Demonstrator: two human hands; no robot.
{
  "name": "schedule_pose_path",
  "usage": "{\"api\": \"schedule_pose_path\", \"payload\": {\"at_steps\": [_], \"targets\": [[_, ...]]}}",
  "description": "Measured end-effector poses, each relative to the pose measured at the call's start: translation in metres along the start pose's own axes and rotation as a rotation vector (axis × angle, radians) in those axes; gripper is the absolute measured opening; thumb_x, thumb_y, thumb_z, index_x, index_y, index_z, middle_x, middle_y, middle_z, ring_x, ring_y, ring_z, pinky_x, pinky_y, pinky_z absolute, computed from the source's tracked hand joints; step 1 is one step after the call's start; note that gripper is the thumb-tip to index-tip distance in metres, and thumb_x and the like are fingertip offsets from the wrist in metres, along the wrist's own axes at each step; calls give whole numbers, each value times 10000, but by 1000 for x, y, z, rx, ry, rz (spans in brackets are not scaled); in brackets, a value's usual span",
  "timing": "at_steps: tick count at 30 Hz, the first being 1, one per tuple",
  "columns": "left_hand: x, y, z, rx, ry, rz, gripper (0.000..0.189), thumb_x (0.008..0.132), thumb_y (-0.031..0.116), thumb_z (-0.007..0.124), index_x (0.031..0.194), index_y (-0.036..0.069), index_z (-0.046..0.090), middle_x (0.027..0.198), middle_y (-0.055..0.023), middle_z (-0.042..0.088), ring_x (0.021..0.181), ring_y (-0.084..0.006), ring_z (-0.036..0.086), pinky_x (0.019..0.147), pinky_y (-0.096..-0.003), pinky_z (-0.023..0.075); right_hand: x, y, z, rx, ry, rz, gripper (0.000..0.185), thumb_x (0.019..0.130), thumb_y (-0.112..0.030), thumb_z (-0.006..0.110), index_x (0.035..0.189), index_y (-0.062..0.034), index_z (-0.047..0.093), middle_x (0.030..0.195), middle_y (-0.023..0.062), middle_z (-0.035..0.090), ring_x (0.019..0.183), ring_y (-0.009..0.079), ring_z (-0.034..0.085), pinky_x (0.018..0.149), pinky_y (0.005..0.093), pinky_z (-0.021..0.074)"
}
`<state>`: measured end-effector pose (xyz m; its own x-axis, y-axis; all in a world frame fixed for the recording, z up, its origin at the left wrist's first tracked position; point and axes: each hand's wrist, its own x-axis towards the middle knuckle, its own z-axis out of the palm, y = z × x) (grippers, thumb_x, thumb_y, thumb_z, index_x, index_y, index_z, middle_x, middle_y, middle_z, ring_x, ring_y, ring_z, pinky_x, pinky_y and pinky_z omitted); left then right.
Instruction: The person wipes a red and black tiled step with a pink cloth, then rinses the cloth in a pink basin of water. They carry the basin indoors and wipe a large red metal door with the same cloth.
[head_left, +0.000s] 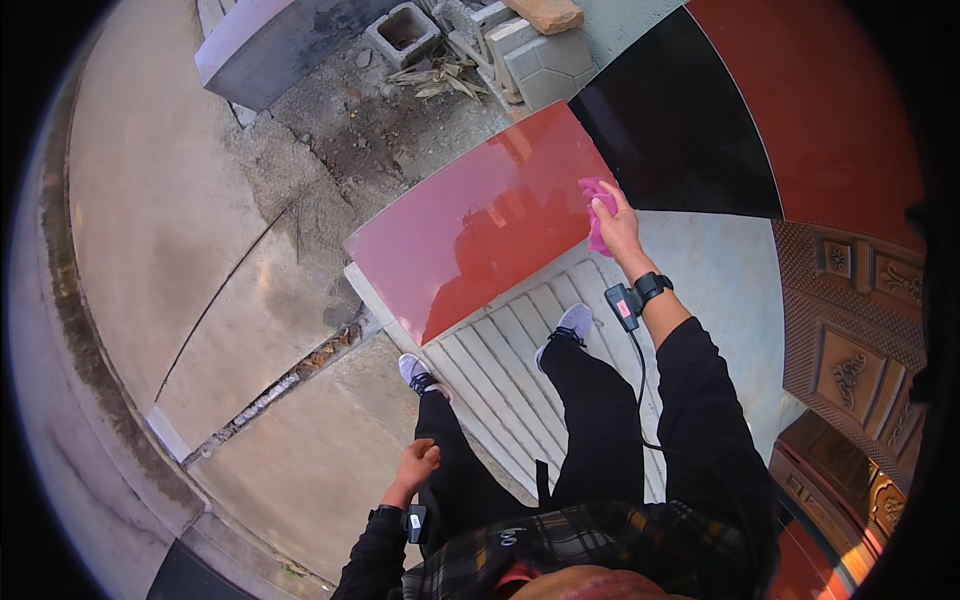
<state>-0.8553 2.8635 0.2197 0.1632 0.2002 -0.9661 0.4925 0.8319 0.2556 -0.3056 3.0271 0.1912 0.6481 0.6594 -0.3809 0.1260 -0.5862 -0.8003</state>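
A crumpled pink cloth is gripped in my right hand. The cloth rests at the right end of a glossy red slab, which mirrors a dark outline of a person. This slab lies as the top of a low pale ledge. My left hand hangs beside my left thigh, its fingers loosely curled, with nothing visible in it. Each wrist wears a black strap with a small device; a cable runs from the right device along my sleeve.
Grooved pale paving lies under my feet. Beyond the slab are a hollow concrete block, stacked tiles and a brick. A black wall panel and carved door stand right. A debris-filled gap crosses the concrete at left.
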Motion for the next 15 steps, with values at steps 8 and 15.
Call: {"api": "schedule_pose_path", "payload": {"at_steps": [8, 15], "targets": [[53, 8, 48, -89, 31, 11, 379, 918, 152, 601, 1222, -57, 513, 1024, -131, 637, 887, -178, 639, 785, -304, 540, 173, -44, 38, -589, 149, -869, 445, 839, -191, 662, 1266, -244, 550, 1382, 105, 466, 1264, 323, 436, 1009, 396, 417], [71, 11, 84, -113, 1, -36, 386, 929, 180, 605, 1220, -56, 515, 1023, -136, 640, 912, -185, 643, 819, -307, 538, 207, 33, 73, -1073, -27, -593, 490, 923, -449, 513, 1397, -405, 396, 1544, 28, 229, 1435, 285, 152, 1136, 509, 172]]}}
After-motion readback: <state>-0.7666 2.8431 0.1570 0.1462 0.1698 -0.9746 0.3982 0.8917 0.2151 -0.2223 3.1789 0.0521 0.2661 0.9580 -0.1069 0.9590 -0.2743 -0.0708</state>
